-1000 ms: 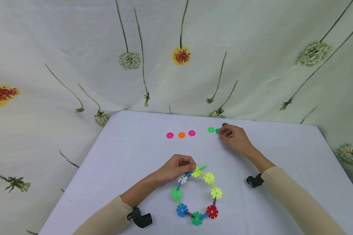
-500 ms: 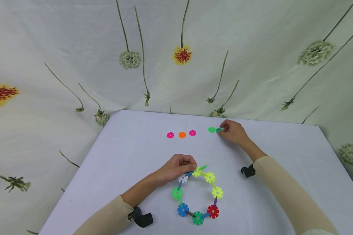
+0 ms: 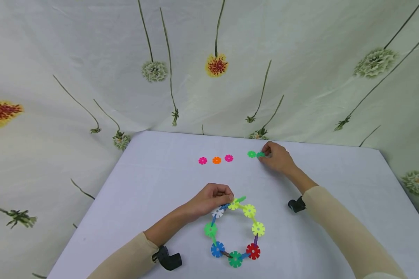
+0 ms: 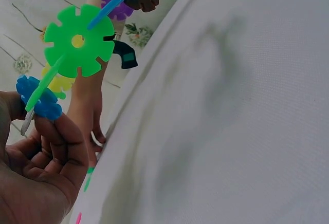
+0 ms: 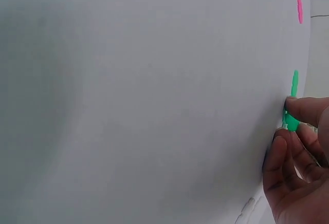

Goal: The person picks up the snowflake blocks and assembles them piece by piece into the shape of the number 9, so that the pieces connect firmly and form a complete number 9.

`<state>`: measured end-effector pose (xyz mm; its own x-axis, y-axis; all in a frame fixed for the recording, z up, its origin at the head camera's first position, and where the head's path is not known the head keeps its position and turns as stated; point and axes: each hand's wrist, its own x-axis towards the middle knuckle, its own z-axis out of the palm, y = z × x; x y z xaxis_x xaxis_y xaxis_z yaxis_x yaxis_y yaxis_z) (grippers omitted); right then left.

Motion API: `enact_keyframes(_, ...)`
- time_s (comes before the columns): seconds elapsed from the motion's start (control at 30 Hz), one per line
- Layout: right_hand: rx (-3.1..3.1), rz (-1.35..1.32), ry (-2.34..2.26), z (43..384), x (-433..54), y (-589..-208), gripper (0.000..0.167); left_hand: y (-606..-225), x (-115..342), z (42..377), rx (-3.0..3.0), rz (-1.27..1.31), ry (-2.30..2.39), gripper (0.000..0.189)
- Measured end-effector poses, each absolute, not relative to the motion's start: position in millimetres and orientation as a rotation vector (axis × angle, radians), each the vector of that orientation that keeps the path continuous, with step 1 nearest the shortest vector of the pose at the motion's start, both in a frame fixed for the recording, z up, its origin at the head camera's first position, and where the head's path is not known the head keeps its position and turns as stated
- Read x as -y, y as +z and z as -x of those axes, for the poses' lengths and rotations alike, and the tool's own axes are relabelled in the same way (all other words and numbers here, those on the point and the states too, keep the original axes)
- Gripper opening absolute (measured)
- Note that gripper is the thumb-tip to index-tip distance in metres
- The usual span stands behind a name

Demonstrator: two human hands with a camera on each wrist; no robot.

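Observation:
My left hand [image 3: 211, 199] pinches the upper left of a ring of linked plastic snowflake discs [image 3: 258, 229]. In the left wrist view, a blue disc [image 4: 43, 98] sits at its fingertips, joined to a green disc [image 4: 72, 54]. The ring mixes yellow, red, green, blue and white discs, and appears raised above the table. At the back of the table my right hand [image 3: 278, 157] has thumb and fingertips around a teal-green disc [image 3: 260, 154]; the right wrist view shows this disc [image 5: 292, 122] between them. A lighter green disc [image 3: 251, 154] lies just left of it.
Left of the green discs lie a pink disc [image 3: 228, 158], an orange disc [image 3: 216, 160] and another pink disc [image 3: 202, 161] in a row. The white table [image 3: 153, 170] meets a flower-printed cloth [image 3: 188, 89] at its back edge.
My right hand has shifted slightly toward the back edge and closed around the teal-green disc. A brown disc seen behind it earlier is now out of sight. My left hand stays almost still.

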<state>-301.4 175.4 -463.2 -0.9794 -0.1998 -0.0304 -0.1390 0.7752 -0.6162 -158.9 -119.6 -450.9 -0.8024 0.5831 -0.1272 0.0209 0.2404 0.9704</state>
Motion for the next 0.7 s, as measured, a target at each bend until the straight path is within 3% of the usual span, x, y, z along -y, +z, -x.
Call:
enact_keyframes(0.33, -2.881, 0.423, -1.1, 285.8, -185.2, -465.4, 0.018, -451.7, 118.7, 162.0, -2.056, -0.548, 1.586, 0.021)
enact_keyframes(0.7, -2.682, 0.352, -1.444, 254.6, -188.4, -460.1, 0.017, -451.2, 117.6, 162.8, -2.043, -0.533, 1.59, 0.022)
